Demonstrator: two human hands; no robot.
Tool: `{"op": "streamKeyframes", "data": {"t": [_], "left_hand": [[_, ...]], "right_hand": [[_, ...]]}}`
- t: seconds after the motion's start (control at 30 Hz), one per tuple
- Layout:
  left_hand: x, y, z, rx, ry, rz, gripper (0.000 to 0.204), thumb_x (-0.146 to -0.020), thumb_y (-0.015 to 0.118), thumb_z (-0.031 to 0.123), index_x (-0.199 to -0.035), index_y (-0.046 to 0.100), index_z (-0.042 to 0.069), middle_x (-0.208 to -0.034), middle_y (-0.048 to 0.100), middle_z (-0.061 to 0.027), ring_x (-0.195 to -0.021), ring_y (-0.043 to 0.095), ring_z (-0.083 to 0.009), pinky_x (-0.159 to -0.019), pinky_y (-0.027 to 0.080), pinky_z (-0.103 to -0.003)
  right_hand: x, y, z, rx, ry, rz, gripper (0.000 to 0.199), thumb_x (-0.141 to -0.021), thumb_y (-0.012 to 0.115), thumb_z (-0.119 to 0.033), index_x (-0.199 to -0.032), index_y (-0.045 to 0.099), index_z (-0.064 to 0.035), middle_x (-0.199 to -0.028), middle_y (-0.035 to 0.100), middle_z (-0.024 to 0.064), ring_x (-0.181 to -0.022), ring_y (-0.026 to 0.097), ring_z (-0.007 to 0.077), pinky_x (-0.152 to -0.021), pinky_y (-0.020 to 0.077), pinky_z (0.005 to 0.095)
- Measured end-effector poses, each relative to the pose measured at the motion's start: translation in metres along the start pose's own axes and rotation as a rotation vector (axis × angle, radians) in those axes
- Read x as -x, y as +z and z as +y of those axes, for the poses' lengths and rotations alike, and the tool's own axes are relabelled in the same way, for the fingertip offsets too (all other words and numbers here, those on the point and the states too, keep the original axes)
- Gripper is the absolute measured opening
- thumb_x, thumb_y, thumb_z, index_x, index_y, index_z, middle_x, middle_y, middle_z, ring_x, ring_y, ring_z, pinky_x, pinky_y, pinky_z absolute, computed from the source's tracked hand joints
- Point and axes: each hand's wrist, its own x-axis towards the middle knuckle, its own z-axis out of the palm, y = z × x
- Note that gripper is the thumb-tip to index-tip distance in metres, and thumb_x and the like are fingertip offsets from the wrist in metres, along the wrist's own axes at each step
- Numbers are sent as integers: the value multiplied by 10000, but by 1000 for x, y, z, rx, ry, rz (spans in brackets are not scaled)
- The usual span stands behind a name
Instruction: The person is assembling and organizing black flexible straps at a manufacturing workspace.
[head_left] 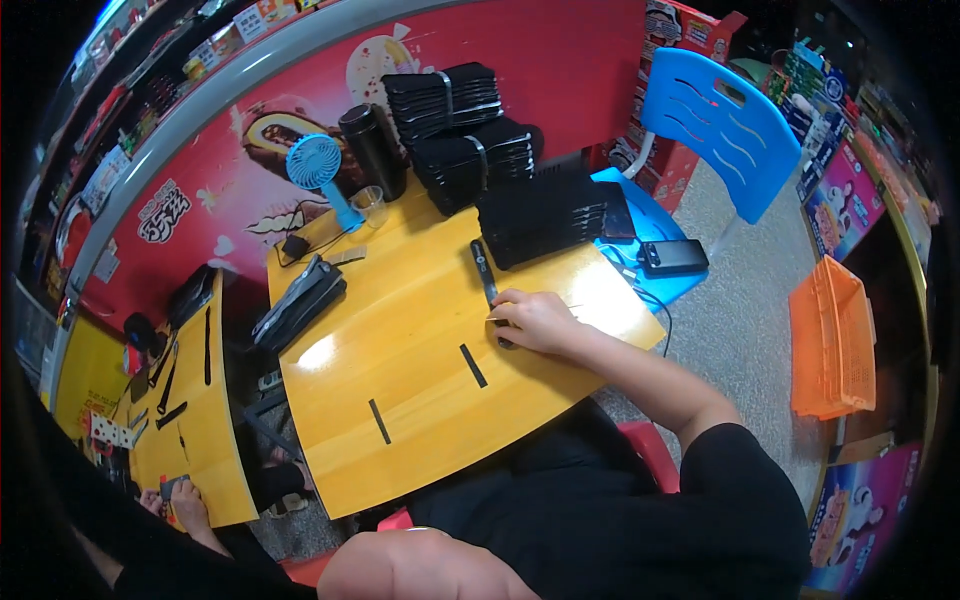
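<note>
My right hand [535, 322] rests on the yellow wooden table, its fingers bent down over the lower part of a long, narrow black object [482, 265] with a small pale mark. That object's lower end is partly hidden under the fingers. Two short black strips [473, 366] lie nearer to me, apart from the hand. Bare skin fills the lower edge, very close and without visible fingers; it may be my left hand [420, 568] or arm, and what it holds cannot be told.
Banded bundles of flat black items [445, 100] stand at the table's back, beside another black stack [545, 215]. Nearby are a blue fan [316, 165], a clear cup [370, 203] and a black pouch [300, 303]. A blue chair [720, 125] holds a power bank [674, 257]. Another person's hands [185, 503] work at left.
</note>
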Motion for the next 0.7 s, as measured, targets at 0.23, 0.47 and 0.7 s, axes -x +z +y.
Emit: {"op": "streamKeyframes", "data": {"t": [0.23, 0.47, 0.7], "left_hand": [[-1, -8, 6, -53, -152, -47, 237, -887, 636, 184, -729, 511, 59, -573, 503, -75, -458, 444, -189, -476, 431, -362], [29, -22, 19, -451, 11, 93, 328, -986, 466, 414, -860, 415, 115, -593, 503, -44, -577, 535, -167, -561, 431, -380], [89, -63, 41, -608, 204, 704, 489, -1009, 257, 451, -1198, 508, 76, -605, 423, -35, -613, 458, -176, -764, 500, -420]], "right_hand": [[3, -1, 3, 18, -28, 39, 257, -813, 655, -279, -985, 692, -92, -1103, 651, 44, -895, 659, 248, -764, 530, 376], [-2, 9, 6, 79, -41, 117, 235, -806, 661, -253, -990, 689, -110, -1066, 667, 48, -843, 669, 241, -719, 541, 358], [-3, 15, 6, 46, 6, 151, 249, -799, 654, -204, -1027, 660, -104, -1090, 644, 63, -835, 665, 258, -712, 537, 370]]}}
